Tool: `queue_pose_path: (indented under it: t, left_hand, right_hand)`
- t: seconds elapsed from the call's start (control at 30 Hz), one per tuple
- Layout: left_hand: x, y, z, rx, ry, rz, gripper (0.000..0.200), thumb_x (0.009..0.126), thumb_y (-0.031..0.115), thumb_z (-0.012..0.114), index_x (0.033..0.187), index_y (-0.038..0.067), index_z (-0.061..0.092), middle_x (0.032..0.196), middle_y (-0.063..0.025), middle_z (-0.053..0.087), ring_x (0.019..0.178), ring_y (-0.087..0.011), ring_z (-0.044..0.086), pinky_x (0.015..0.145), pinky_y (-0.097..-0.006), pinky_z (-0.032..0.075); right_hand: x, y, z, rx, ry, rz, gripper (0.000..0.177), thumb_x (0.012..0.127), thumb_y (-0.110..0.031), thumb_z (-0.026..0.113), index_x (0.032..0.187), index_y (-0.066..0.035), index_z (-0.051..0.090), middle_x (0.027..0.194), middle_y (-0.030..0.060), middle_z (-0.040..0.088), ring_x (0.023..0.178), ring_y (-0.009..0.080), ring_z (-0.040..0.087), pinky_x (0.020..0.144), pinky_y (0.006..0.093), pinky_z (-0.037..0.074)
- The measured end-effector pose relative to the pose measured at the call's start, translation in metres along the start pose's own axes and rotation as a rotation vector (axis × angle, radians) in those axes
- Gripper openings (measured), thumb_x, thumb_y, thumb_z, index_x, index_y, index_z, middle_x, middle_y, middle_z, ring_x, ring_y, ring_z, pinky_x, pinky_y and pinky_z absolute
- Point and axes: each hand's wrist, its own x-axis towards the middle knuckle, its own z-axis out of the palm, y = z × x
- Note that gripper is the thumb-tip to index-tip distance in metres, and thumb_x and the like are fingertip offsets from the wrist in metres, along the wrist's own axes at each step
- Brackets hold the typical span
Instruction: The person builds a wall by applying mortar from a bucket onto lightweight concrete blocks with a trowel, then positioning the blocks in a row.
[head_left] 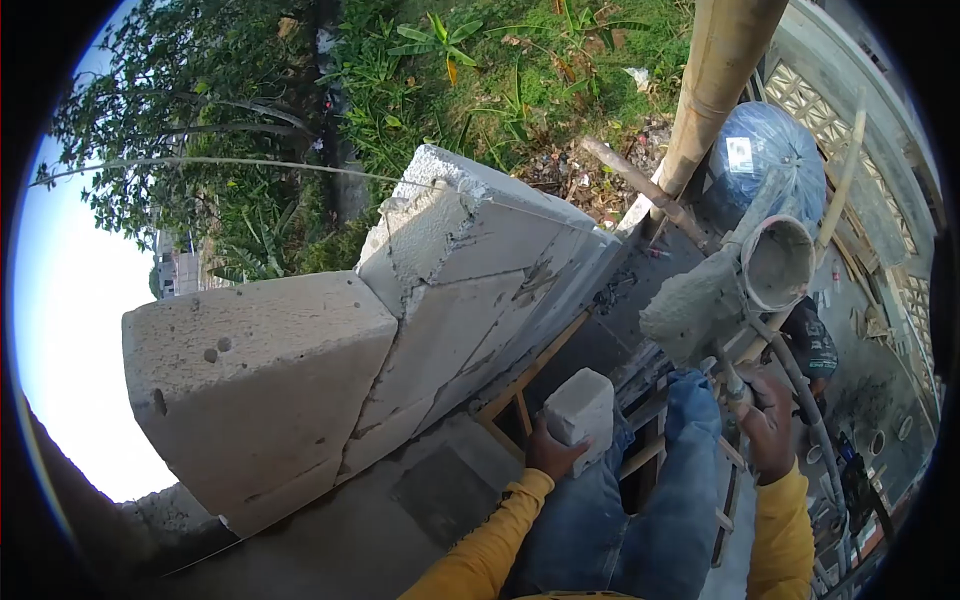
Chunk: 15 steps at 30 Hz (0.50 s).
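Observation:
My left hand (553, 453) is wrapped round a small pale block (583, 405), held above my thigh. In my right hand (770, 425) is a trowel (732, 378), gripped by its handle. Grey wet mortar (692, 308) covers the trowel's blade. Just beyond the blade, a bucket (752, 262) smeared with mortar has grey mix inside. To my left stands a wall of pale blocks (455, 325). One large block (260, 370) forms its lower end, and the part behind it rises higher, with a rough broken edge.
A thick bamboo pole (715, 95) rises at the upper right, with thinner poles (645, 190) crossing nearby. A string (250, 162) runs to the wall's top. Behind the bucket sits a blue plastic-wrapped bundle (768, 160). Another person (808, 345) is below on the right.

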Motion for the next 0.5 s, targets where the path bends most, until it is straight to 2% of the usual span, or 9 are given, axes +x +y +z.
queue_pose_path:
  t: [0.03, 0.1, 0.13, 0.2, 0.3, 0.37, 0.47, 0.5]
  left_hand:
    - [-0.003, 0.003, -0.004, -0.035, -0.023, -0.019, 0.107, 0.065, 0.045, 0.095, 0.144, -0.008, 0.044, 0.137, -0.0291, 0.058, 0.128, -0.0422, 0.058, 0.109, -0.0454, 0.047]
    - [-0.017, -0.015, -0.004, -0.069, -0.024, -0.064, 0.108, 0.065, 0.044, 0.095, 0.145, -0.008, 0.043, 0.141, -0.0294, 0.054, 0.133, -0.0412, 0.054, 0.113, -0.0451, 0.044]
    - [-0.020, -0.024, -0.001, -0.065, 0.009, -0.053, 0.106, 0.065, 0.041, 0.096, 0.143, -0.007, 0.044, 0.139, -0.0282, 0.057, 0.130, -0.0405, 0.057, 0.110, -0.0444, 0.046]
    - [-0.019, -0.029, -0.001, -0.066, 0.101, -0.025, 0.101, 0.063, 0.035, 0.098, 0.141, -0.004, 0.047, 0.134, -0.0258, 0.062, 0.123, -0.0390, 0.063, 0.104, -0.0430, 0.051]
    - [-0.020, -0.028, -0.004, -0.193, 0.089, -0.085, 0.106, 0.065, 0.041, 0.096, 0.143, -0.008, 0.044, 0.141, -0.0292, 0.054, 0.132, -0.0424, 0.054, 0.112, -0.0459, 0.044]
    - [-0.022, -0.038, 0.000, -0.180, 0.103, -0.051, 0.105, 0.064, 0.041, 0.096, 0.142, -0.007, 0.045, 0.139, -0.0288, 0.055, 0.131, -0.0422, 0.055, 0.111, -0.0463, 0.044]
    - [-0.028, -0.045, 0.001, -0.192, 0.121, -0.061, 0.104, 0.064, 0.041, 0.096, 0.142, -0.006, 0.046, 0.138, -0.0285, 0.056, 0.130, -0.0420, 0.056, 0.110, -0.0463, 0.045]
    - [-0.029, -0.043, 0.000, -0.204, 0.126, -0.076, 0.104, 0.064, 0.041, 0.096, 0.142, -0.006, 0.046, 0.138, -0.0285, 0.056, 0.129, -0.0419, 0.056, 0.110, -0.0463, 0.045]
  right_hand:
    - [0.000, -0.006, 0.008, -0.065, -0.042, 0.010, 0.055, 0.095, -0.045, 0.069, 0.115, 0.006, 0.065, 0.098, 0.0142, 0.067, 0.086, 0.0235, 0.065, 0.083, 0.0346, 0.051]
    - [0.001, -0.019, 0.029, -0.080, -0.076, -0.007, 0.051, 0.097, -0.041, 0.067, 0.116, 0.006, 0.064, 0.099, 0.0167, 0.067, 0.086, 0.0273, 0.066, 0.086, 0.0372, 0.051]
    - [0.004, -0.027, 0.040, -0.093, -0.098, -0.034, 0.049, 0.097, -0.039, 0.066, 0.116, 0.006, 0.064, 0.099, 0.0180, 0.067, 0.087, 0.0292, 0.066, 0.087, 0.0385, 0.051]
    - [0.009, -0.046, 0.058, -0.073, -0.183, -0.077, 0.044, 0.095, -0.031, 0.067, 0.118, 0.007, 0.063, 0.100, 0.0197, 0.068, 0.088, 0.0332, 0.067, 0.088, 0.0418, 0.052]
    - [0.012, -0.067, 0.098, -0.105, -0.182, -0.232, 0.042, 0.089, -0.019, 0.071, 0.120, 0.008, 0.062, 0.103, 0.0218, 0.068, 0.090, 0.0378, 0.067, 0.090, 0.0457, 0.052]
    - [0.011, -0.080, 0.122, -0.142, -0.175, -0.337, 0.046, 0.081, -0.007, 0.074, 0.121, 0.008, 0.061, 0.106, 0.0238, 0.067, 0.094, 0.0426, 0.068, 0.089, 0.0474, 0.054]
    - [0.021, -0.109, 0.164, 0.001, -0.148, -0.413, 0.048, 0.080, -0.005, 0.076, 0.123, 0.008, 0.061, 0.108, 0.0241, 0.067, 0.097, 0.0432, 0.068, 0.085, 0.0449, 0.056]
    - [0.025, -0.117, 0.178, 0.006, -0.123, -0.457, 0.046, 0.082, -0.007, 0.076, 0.122, 0.008, 0.060, 0.106, 0.0236, 0.067, 0.094, 0.0404, 0.068, 0.082, 0.0438, 0.055]
